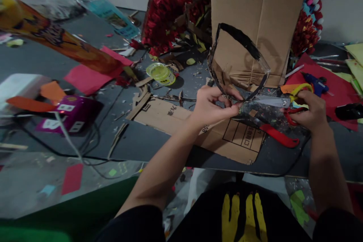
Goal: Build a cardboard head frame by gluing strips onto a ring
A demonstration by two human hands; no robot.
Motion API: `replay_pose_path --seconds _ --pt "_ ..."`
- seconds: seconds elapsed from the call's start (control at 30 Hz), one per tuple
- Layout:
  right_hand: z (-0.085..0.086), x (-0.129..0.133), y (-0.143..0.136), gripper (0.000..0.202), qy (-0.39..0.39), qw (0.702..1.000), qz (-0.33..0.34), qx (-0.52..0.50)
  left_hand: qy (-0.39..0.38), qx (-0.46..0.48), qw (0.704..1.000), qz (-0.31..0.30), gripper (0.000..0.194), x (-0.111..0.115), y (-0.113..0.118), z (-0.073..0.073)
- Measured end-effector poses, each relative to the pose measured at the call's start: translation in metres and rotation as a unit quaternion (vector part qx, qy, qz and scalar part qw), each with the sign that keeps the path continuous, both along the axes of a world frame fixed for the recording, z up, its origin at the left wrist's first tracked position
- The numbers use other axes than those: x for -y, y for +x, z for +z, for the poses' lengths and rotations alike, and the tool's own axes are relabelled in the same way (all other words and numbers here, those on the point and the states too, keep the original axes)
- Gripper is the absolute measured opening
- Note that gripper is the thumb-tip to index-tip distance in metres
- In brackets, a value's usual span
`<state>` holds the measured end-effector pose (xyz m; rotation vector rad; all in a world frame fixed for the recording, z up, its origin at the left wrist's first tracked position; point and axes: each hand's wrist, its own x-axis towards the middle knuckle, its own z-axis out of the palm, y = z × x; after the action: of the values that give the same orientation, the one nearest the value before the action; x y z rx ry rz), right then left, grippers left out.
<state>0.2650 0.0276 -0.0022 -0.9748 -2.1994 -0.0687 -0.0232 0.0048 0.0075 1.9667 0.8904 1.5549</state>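
Observation:
My left hand (pixel 212 106) pinches the lower edge of an angular black cardboard frame (pixel 239 37), which stands up from the fingers as an open loop. My right hand (pixel 309 112) grips a pair of scissors (pixel 269 101) with one yellow and one red handle loop. Its blades point left and reach the frame's lower right part, close to my left fingertips. Whether they are cutting into it I cannot tell. Beneath the hands lie a flat piece of printed cardboard (pixel 181 117) and a red-handled tool (pixel 279 136).
Upright cardboard (pixel 241 0) stands behind the frame, beside red paper decorations (pixel 161 15). A yellow tub (pixel 161 73), an orange tube (pixel 65 43) and a purple box (pixel 70 115) with cables are to the left. A blue glue gun (pixel 314 83) lies on red paper at right.

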Motion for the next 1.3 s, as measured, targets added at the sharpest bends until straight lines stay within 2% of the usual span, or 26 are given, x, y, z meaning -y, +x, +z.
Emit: replay_pose_path --seconds 0.17,0.3,0.4,0.53,0.93,1.07,1.17,1.3 --pt "0.005 0.001 0.002 0.025 0.036 0.998 0.013 0.051 -0.015 -0.023 1.0 0.015 0.022 0.0 -0.001 -0.001" --pt "0.008 -0.001 0.003 0.026 0.054 0.995 0.03 0.079 0.002 -0.03 0.999 0.011 0.01 0.001 0.0 0.0" --pt "0.009 -0.001 0.002 0.022 0.068 0.994 0.04 0.075 0.011 -0.019 1.0 0.003 0.008 0.002 0.0 0.0" --pt "0.011 0.0 0.0 0.017 0.068 0.994 0.039 0.074 -0.02 -0.026 0.999 0.003 0.007 0.002 0.0 0.001" --pt "0.012 0.0 0.005 0.022 0.078 0.991 0.035 0.101 -0.06 -0.022 0.998 -0.007 0.006 0.004 0.001 0.003" --pt "0.015 0.003 0.004 0.018 0.118 0.986 0.026 0.11 -0.061 0.006 0.998 -0.03 0.006 0.004 0.002 0.005" --pt "0.016 0.005 -0.001 0.016 0.146 0.982 0.017 0.114 -0.104 0.034 0.994 -0.032 0.007 0.006 0.003 0.007" --pt "0.009 0.003 -0.007 0.014 0.126 0.988 0.009 0.087 -0.185 0.057 0.981 -0.013 0.019 0.009 0.006 0.008"
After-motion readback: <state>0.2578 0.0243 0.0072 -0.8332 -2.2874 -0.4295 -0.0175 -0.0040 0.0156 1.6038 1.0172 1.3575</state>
